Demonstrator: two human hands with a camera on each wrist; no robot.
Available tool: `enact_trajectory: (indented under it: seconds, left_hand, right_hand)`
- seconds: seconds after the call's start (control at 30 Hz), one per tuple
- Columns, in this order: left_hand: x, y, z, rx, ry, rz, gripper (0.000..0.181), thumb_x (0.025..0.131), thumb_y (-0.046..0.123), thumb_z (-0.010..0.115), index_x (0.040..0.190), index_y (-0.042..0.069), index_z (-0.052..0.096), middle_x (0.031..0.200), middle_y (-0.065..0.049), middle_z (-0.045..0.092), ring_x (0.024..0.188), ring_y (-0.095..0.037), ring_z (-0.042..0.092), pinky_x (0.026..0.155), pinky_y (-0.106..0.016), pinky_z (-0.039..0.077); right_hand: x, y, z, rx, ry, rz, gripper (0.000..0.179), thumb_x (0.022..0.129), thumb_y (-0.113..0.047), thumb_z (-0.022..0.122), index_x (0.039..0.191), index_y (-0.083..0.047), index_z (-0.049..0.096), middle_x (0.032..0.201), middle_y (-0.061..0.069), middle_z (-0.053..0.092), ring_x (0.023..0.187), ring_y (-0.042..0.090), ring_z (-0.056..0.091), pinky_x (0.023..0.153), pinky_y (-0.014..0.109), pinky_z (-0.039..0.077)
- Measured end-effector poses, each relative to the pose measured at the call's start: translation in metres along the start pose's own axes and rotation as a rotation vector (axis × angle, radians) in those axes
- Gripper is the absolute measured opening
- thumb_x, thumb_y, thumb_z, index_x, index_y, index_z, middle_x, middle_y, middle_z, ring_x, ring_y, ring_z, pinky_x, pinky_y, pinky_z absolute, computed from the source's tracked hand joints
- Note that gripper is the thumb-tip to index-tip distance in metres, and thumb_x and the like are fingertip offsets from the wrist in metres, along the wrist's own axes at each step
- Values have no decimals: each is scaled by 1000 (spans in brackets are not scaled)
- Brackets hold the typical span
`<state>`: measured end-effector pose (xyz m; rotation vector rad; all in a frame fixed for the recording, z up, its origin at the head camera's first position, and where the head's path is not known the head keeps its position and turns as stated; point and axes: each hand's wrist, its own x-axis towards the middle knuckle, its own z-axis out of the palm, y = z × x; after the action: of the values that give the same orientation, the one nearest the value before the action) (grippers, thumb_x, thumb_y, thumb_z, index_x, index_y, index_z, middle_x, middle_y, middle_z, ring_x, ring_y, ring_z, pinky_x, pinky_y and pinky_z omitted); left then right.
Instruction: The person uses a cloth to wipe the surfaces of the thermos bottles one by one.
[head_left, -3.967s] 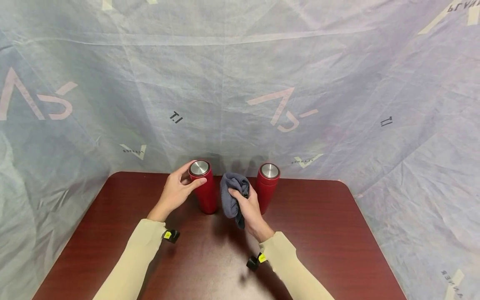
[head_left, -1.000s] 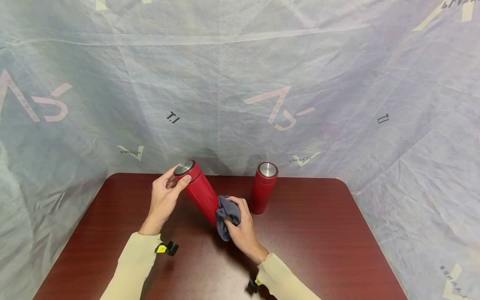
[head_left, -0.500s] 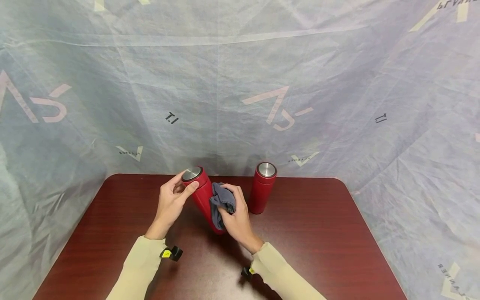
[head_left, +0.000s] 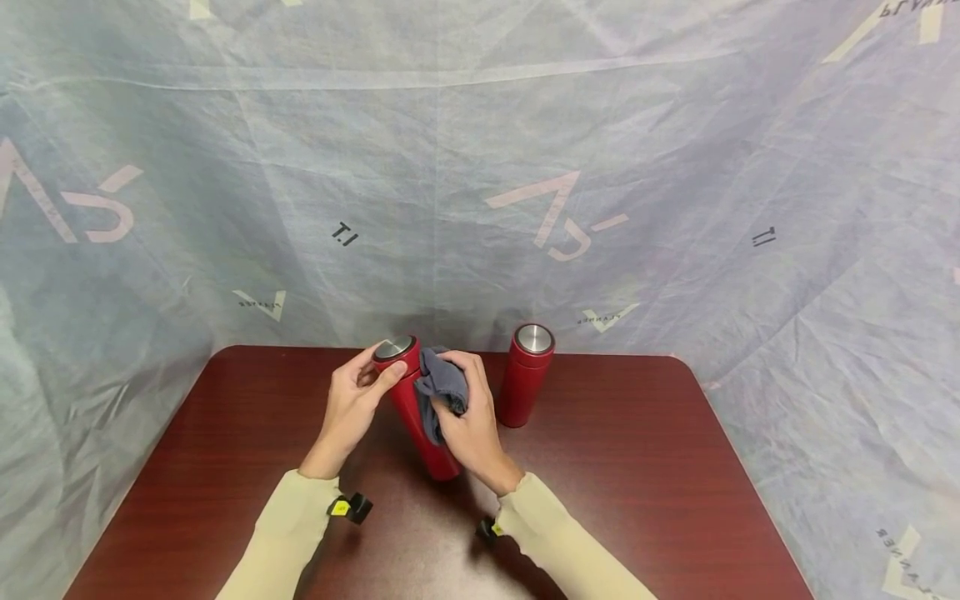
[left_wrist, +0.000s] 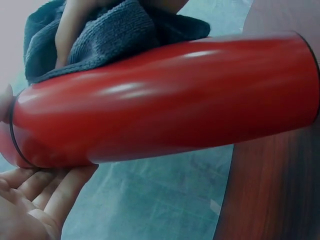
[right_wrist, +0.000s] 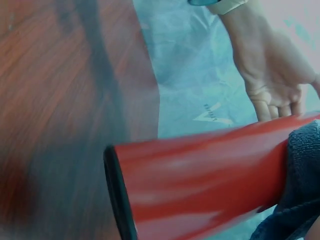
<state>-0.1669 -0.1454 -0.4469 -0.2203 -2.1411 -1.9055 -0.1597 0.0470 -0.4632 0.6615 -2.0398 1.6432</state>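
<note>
The red bottle [head_left: 407,404] is raised in front of me, near the middle of the table's width and tilted: its top leans to my left and its base points down to my right. Its lid carries a brushed metal disc [head_left: 394,347]. The wrist views show a thin dark ring near the top and a dark rim at the base. Whether the base touches the table I cannot tell.

My left hand [head_left: 351,408] grips the bottle at its top end, thumb on the near side and fingers round the other side. My right hand [head_left: 475,417] is clamped on a bunched dark grey cloth [head_left: 442,379], thumb on the near side, and holds it against the bottle's right side, just below the lid. The hands are apart, with the bottle and cloth between them.

A second red bottle [head_left: 523,387], also with a metal disc on top, stands upright just beyond my right hand, apart from it. Both bottles are over a dark reddish wood-grain table [head_left: 652,475] with rounded far corners. I wear pale sleeves [head_left: 288,529] with a small black device [head_left: 360,508] at each wrist. Behind the table hangs a creased grey-blue sheet [head_left: 450,167] printed with pink, cream and black lettering.
</note>
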Motion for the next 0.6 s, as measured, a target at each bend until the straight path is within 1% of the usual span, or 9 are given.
enact_trajectory:
  seconds: [0.07,0.1,0.17,0.23,0.3,0.33,0.47,0.6]
  left_hand:
    - [1,2,1,13,-2,-3,51,99,18,77,146,2,65,128,-21,74,94,-7,72,79,-18,55]
    - [1,3,2,19,-7,-5,51,99,20,77,145,2,65,128,-20,74,95,-8,72,79,-18,54]
    - [3,3,4,27,-20,-1,49,100,23,76,144,4,67,125,-19,76,94,-9,73,78,-19,53]
    - [4,5,6,24,-33,4,47,101,26,76,143,6,68,122,-17,77,94,-10,73,79,-20,54]
    - [5,5,7,23,-38,6,45,102,28,75,141,7,70,120,-17,77,94,-10,74,80,-20,55]
    - [5,5,8,24,-36,5,45,102,29,75,141,7,70,119,-17,77,94,-10,75,81,-20,55]
    - [5,7,8,38,-19,-21,47,102,33,75,141,8,70,121,-16,77,96,-8,75,83,-18,55]
    - [5,7,8,42,-19,-35,46,102,35,74,140,9,71,122,-15,77,97,-8,75,84,-19,56]
  right_hand:
    - [1,-1,0,-32,6,-49,53,94,4,74,141,-15,59,141,6,57,131,25,56,115,47,45]
    - [1,-5,0,-48,9,-72,54,93,7,74,141,-12,59,142,9,56,132,28,55,115,49,45]
    - [0,-6,0,-85,21,-120,57,89,12,75,140,-8,58,143,15,54,133,33,54,115,50,46]
    - [-1,-7,0,-120,27,-152,61,87,14,75,141,-7,57,145,17,52,135,36,53,115,50,47]
    - [-2,-8,0,-147,25,-177,63,86,15,75,142,-7,56,146,18,50,136,36,52,114,51,48]
    - [-2,-4,0,-160,21,-192,64,86,14,76,143,-9,55,147,16,49,136,35,52,114,50,48]
    - [-2,-3,0,-205,-8,-237,64,87,11,76,144,-11,55,148,16,47,137,34,53,112,50,51]
    - [-4,-2,-1,-239,-19,-271,65,86,9,77,144,-12,56,149,17,47,137,35,54,111,51,52]
